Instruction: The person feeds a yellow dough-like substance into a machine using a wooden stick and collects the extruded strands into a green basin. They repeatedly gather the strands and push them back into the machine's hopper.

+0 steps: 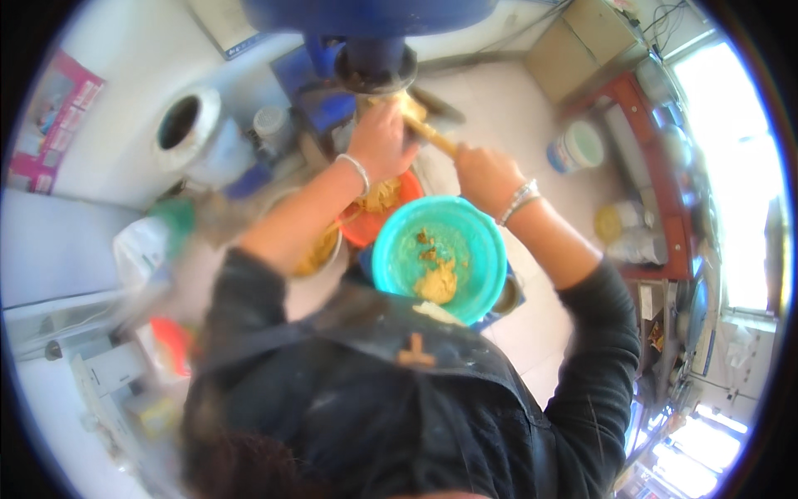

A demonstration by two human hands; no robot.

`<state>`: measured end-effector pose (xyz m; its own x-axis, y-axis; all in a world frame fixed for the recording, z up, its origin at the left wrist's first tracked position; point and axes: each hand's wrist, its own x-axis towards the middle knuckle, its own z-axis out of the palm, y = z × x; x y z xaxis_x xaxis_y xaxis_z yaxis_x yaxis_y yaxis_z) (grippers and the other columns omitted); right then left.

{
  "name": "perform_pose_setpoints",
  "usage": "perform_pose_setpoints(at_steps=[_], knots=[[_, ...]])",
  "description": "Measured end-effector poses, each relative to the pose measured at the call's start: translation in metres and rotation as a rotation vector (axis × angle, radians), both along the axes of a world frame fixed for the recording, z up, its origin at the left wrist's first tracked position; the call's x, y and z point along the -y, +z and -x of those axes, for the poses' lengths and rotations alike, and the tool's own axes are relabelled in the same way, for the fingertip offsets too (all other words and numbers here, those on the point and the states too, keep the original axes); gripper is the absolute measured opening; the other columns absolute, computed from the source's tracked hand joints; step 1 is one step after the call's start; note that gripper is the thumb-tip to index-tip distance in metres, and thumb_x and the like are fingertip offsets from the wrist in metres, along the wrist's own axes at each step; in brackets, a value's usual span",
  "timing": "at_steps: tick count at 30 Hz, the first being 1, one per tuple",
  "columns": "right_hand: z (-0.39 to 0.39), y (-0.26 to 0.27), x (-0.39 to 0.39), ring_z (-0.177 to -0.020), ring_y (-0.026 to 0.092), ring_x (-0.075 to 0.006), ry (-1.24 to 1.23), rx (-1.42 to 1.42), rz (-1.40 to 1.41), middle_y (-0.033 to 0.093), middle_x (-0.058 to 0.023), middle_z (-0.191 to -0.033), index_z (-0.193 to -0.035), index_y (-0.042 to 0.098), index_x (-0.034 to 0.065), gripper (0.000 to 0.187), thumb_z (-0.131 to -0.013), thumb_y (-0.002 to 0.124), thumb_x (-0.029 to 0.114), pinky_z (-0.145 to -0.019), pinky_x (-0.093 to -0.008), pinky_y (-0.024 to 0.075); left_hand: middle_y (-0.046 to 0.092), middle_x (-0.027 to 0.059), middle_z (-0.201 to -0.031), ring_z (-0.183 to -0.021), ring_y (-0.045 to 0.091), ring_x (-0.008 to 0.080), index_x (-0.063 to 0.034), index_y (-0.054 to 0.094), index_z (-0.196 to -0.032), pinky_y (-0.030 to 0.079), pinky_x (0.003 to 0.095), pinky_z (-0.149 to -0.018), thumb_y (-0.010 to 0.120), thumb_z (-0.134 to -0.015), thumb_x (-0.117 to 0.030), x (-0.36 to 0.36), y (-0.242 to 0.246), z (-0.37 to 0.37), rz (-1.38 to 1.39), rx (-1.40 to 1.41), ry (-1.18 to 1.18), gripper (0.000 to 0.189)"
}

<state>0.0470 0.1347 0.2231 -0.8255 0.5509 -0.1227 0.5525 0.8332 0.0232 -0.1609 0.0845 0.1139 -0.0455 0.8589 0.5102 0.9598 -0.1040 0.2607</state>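
My right hand (489, 178) grips the end of a wooden stick (436, 136) that slants up to the left. The stick's far end meets yellowish dough-like paste (411, 107) below the dark round outlet (377, 67) of a blue machine (374, 15). My left hand (383, 140) reaches up to the same paste; its fingers are partly hidden, so its grip is unclear. Below my hands stands a teal plastic basin (499, 256) with a lump of paste (438, 282) and dark bits inside. Behind it, an orange basin (358, 227) holds more paste (381, 196).
Partly behind my left arm is a bowl of yellow food (318, 252). A white bucket (583, 146) stands on the tiled floor at right, near a red-brown wooden table frame (676, 243). At left are a wide-mouthed pale container (215, 140) and a white bag (140, 249).
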Motion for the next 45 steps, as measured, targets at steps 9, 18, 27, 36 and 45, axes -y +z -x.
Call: perform_pose_setpoints(at_steps=[9, 18, 27, 36, 45], knots=[[0.026, -0.016, -0.009, -0.08, 0.072, -0.032, -0.041, -0.005, 0.001, 0.072, -0.0182, -0.087, -0.097, 0.062, -0.0019, 0.015, -0.089, 0.054, 0.008, -0.066, -0.0418, 0.0586, 0.05, 0.0247, -0.138, -0.129, 0.048, 0.0366, 0.0137, 0.05, -0.129, 0.04, 0.0416, -0.108, 0.071, -0.083, -0.036, -0.001, 0.01, -0.003, 0.121, -0.021, 0.015, 0.071], [0.002, -0.021, -0.023, -0.083, 0.071, -0.0372, -0.121, -0.18, 0.13, 0.071, -0.0213, -0.089, -0.096, 0.065, -0.0004, 0.018, -0.089, 0.054, 0.011, -0.073, -0.0461, 0.0577, 0.055, 0.0248, -0.133, -0.127, 0.05, 0.037, 0.0134, 0.054, -0.127, 0.04, 0.0411, -0.109, 0.068, -0.085, -0.041, -0.011, 0.025, 0.001, 0.313, -0.028, 0.032, 0.07], [0.023, -0.027, -0.038, -0.084, 0.07, -0.0379, -0.139, -0.095, 0.153, 0.071, -0.0229, -0.089, -0.097, 0.064, -0.0032, 0.02, -0.089, 0.052, 0.009, -0.073, -0.0464, 0.0575, 0.06, 0.0251, -0.126, -0.125, 0.051, 0.0394, 0.0136, 0.057, -0.123, 0.039, 0.0425, -0.109, 0.072, -0.08, -0.044, -0.01, 0.004, -0.006, 0.122, -0.18, 0.007, 0.074], [0.04, -0.027, -0.04, -0.086, 0.071, -0.0362, -0.078, -0.095, 0.164, 0.071, -0.0224, -0.089, -0.097, 0.063, -0.0037, 0.019, -0.089, 0.052, 0.009, -0.074, -0.0443, 0.0581, 0.06, 0.0258, -0.125, -0.125, 0.05, 0.0401, 0.0132, 0.059, -0.12, 0.037, 0.0435, -0.111, 0.07, -0.081, -0.042, -0.006, 0.015, -0.009, 0.225, -0.182, -0.001, 0.068], [0.029, -0.033, -0.052, -0.083, 0.071, -0.0358, -0.077, -0.099, 0.112, 0.071, -0.0206, -0.088, -0.099, 0.064, -0.002, 0.02, -0.091, 0.055, 0.014, -0.072, -0.0452, 0.0576, 0.06, 0.0236, -0.125, -0.127, 0.05, 0.0377, 0.0037, 0.061, -0.117, 0.04, 0.043, -0.11, 0.069, -0.085, -0.032, -0.006, 0.031, 0.002, 0.221, -0.021, -0.126, 0.049]])
